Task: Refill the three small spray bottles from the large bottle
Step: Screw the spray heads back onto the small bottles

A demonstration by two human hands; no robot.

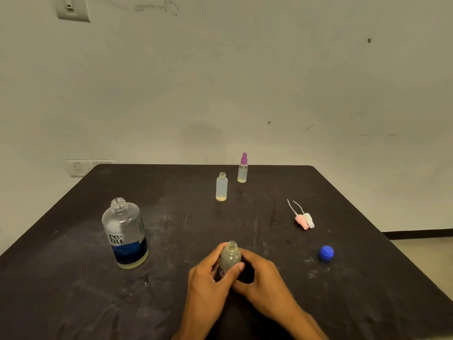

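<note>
Left hand (208, 278) and right hand (257, 276) clasp uncapped small bottle (230, 257); contents seemingly low.

A dark, scuffed table (73, 290) with rounded far corners stands against a pale wall. At near left stands the large bottle (125, 234), uncapped, with a blue label and a little yellowish liquid at the bottom. Far of centre stands an open small spray bottle (221, 187), and just beyond it to the right another with a purple spray top (243, 168). To the right lie two spray heads, pink (301, 221) and white (308, 220), touching side by side. Nearer on the right sits a blue cap (326, 253).
</note>
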